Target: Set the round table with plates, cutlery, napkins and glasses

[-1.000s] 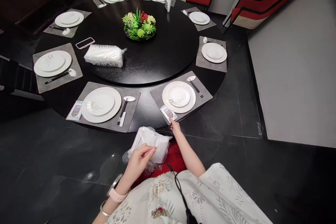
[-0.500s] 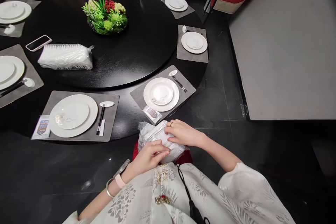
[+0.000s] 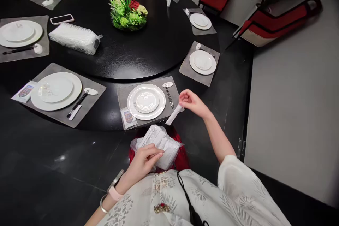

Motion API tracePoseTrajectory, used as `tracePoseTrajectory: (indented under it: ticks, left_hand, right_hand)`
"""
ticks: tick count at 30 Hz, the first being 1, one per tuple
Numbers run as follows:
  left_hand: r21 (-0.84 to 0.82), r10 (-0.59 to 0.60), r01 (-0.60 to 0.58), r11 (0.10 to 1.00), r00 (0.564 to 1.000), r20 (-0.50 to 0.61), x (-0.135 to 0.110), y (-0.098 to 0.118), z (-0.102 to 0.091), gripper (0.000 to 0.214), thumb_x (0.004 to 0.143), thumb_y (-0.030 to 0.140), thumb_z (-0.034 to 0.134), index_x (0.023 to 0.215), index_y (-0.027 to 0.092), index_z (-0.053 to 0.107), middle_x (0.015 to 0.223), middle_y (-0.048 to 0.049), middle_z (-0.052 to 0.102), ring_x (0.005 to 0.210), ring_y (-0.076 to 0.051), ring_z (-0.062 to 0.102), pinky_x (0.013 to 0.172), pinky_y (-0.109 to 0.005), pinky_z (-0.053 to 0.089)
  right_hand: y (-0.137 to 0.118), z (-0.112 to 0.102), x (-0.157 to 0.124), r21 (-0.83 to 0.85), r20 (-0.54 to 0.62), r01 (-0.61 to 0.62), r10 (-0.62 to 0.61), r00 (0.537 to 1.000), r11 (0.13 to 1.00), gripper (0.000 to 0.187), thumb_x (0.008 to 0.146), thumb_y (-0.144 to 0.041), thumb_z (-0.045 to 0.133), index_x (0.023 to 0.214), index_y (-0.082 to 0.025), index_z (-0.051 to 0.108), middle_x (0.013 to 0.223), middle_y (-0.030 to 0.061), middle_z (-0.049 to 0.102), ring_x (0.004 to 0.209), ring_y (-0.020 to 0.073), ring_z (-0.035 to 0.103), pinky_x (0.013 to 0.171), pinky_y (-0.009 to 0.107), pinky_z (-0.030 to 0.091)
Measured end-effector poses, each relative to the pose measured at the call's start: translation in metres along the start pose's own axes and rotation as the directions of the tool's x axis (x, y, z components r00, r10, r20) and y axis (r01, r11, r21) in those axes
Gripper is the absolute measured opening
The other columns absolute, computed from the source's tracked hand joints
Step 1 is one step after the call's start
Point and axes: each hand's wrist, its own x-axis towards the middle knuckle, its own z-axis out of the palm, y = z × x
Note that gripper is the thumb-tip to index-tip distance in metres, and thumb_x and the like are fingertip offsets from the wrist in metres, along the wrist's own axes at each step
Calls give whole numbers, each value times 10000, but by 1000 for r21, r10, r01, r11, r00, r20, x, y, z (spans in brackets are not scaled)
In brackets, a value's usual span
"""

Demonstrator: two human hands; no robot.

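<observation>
Hands are well apart. The left hand (image 3: 141, 164) clasps a plastic-wrapped bundle of white paper sleeves (image 3: 159, 147) that sits on red cloth (image 3: 181, 159) in the lap, and a smartwatch with a pink strap (image 3: 115, 190) and a bangle (image 3: 103, 204) circle that wrist. The right hand (image 3: 192, 103), reaching out from a white floral sleeve (image 3: 233, 180), pinches a white paper strip (image 3: 174, 114) just beside the table edge. Directly ahead, on a grey placemat (image 3: 124, 93), lie a white plate stack (image 3: 132, 102), black chopsticks (image 3: 169, 96) and a printed packet (image 3: 128, 117). More settings circle the round black table (image 3: 106, 120). Farther in lie a plastic-wrapped stack of white items (image 3: 75, 38), a phone (image 3: 61, 19) and a green floral centrepiece (image 3: 128, 14). Red chairs (image 3: 275, 21) stand beyond.
</observation>
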Motion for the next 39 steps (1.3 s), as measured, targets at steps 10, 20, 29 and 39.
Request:
tracePoseTrajectory:
  ticks: [10, 20, 29, 39]
  left_hand:
    - [22, -132, 134, 991, 987, -97, 19, 17, 48, 296, 913, 351, 488, 921, 188, 736, 641, -9, 498, 565, -95, 454, 545, -213, 338]
    - [19, -98, 100, 995, 991, -93, 52, 16, 32, 274, 905, 340, 506, 899, 190, 735, 645, -11, 513, 567, -100, 450, 557, -220, 332]
    - [-17, -79, 78, 997, 995, -60, 82, 18, 29, 282, 900, 350, 514, 871, 177, 735, 650, -9, 518, 573, -98, 450, 559, -224, 315]
    - [-163, -141, 90, 983, 931, -337, 169, 65, 83, 287, 877, 365, 543, 907, 140, 717, 679, -9, 531, 629, -117, 457, 586, -236, 342]
  right_hand:
    - [191, -17, 101, -447, -243, -313, 224, 944, 838, 217, 730, -130, 550, 943, -168, 547, 941, 53, 568, 886, 163, 533, 823, 281, 416]
    - [234, 18, 45, -340, -384, -504, 372, 845, 794, 230, 722, -83, 475, 931, -149, 544, 779, -9, 481, 768, 131, 467, 801, 250, 384]
    - [191, 14, 54, -183, -369, -445, 359, 857, 877, 204, 715, -111, 480, 895, -140, 570, 819, 10, 564, 700, 106, 505, 772, 238, 435]
    - [41, 10, -119, -214, 152, -5, 38, 988, 977, 267, 852, -76, 380, 930, -160, 621, 946, 81, 660, 868, 178, 613, 806, 301, 489]
